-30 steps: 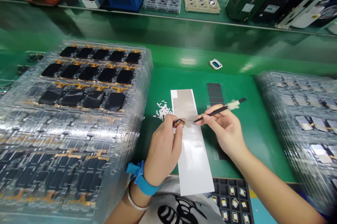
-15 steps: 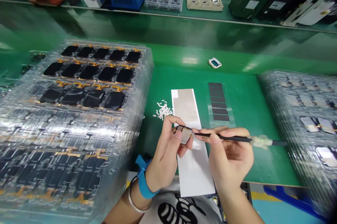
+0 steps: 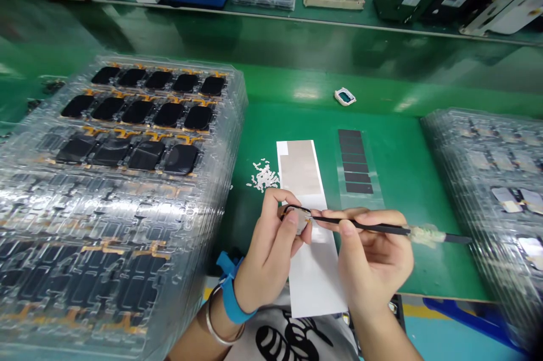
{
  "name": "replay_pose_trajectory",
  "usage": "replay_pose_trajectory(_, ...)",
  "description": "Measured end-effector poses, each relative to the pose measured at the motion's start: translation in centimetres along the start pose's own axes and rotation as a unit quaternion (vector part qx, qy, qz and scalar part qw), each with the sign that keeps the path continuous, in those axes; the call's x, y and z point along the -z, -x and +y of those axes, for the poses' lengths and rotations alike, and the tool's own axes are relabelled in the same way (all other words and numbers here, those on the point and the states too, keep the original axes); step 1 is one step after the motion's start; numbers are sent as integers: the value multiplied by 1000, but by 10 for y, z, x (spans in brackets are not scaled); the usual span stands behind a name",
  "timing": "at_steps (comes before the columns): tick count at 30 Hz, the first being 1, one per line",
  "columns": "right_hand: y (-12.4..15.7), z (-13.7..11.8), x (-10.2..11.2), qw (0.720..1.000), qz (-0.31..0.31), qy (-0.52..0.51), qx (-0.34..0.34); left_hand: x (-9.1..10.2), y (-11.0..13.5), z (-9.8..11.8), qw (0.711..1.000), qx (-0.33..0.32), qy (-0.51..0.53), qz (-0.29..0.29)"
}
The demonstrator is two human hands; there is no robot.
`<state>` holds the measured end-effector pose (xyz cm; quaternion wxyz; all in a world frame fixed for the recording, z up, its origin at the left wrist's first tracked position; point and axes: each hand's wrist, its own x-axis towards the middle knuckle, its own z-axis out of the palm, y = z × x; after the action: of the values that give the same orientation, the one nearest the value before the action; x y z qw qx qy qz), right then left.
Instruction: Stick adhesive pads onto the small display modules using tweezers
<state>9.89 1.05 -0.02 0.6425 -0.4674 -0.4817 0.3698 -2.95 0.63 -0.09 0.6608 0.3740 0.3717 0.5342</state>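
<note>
My left hand (image 3: 269, 253), with a blue strap on its wrist, pinches a small display module (image 3: 302, 223) with a black rim and a pale grey back. My right hand (image 3: 375, 259) is closed around black tweezers (image 3: 377, 227) with tape wound near the far end. The tweezers' tips meet the right edge of the module; whether they grip anything there is too small to tell. Below both hands lies a white sheet (image 3: 316, 282) with a grey-beige film (image 3: 300, 167) on its upper part. A heap of tiny white pieces (image 3: 265, 176) is left of the sheet.
Tall stacked clear trays (image 3: 237, 123) with black screens stand at the left. More clear trays (image 3: 466, 168) rise at the right. A clear sheet with dark strips (image 3: 353, 149) and a small white-framed part (image 3: 345, 97) lie on the green bench. A shelf (image 3: 271, 13) runs behind.
The view has shifted slightly. The module has tilted a little in my left hand, and the tweezers' tips sit slightly further over its edge.
</note>
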Motion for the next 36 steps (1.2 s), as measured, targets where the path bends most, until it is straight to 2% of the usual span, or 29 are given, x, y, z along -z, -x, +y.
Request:
replay_pose_trajectory(9, -2, 2, 1, 999, -7, -34, 17, 0, 0, -1, 1000, -3, 3, -3)
replay_pose_trajectory(36, -2, 3, 1, 1000, 0, -9, 6, 0, -2, -2, 1000, -3, -7, 4)
